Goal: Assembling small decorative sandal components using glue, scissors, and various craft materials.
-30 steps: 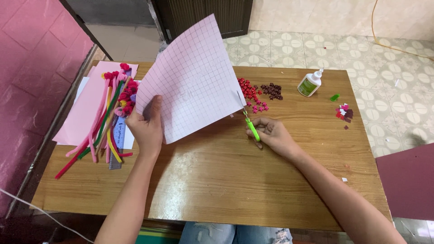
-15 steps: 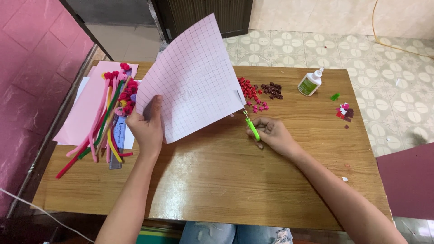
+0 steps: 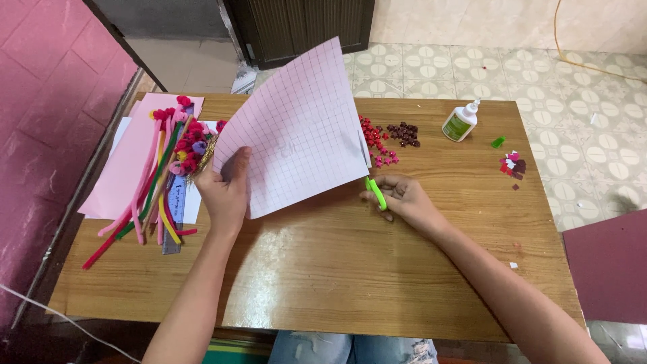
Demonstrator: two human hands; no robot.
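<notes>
A: The pink gridded sheet (image 3: 296, 131) is up off the wooden table (image 3: 350, 283), tilted, its lower left edge pinched in the left hand (image 3: 224, 192), thumb over the front face. At the sheet's lower right corner the right hand (image 3: 404, 199) is closed round the green-handled scissors (image 3: 375, 193); the blades seem to run up behind the paper, so whether they are parted cannot be told.

B: So which step would she say this is?

A: The start of a cut, by her judgement — the scissors sit right at the sheet's edge. Any stroke from here would need the sheet held taut and the blades lined up with the printed grid.

B: And around the sheet?

A: Left of it, a bundle of coloured pipe cleaners (image 3: 158, 185) and pompoms lies over pale pink paper (image 3: 128, 168), just beside the left hand. Behind its right edge, small red stars (image 3: 374, 141) and darker ones (image 3: 403, 133). Further right, a glue bottle (image 3: 460, 123) and some paper scraps (image 3: 512, 165).

B: Anything in the way?

A: Only the red stars — near the scissors, though apart from them.
</notes>
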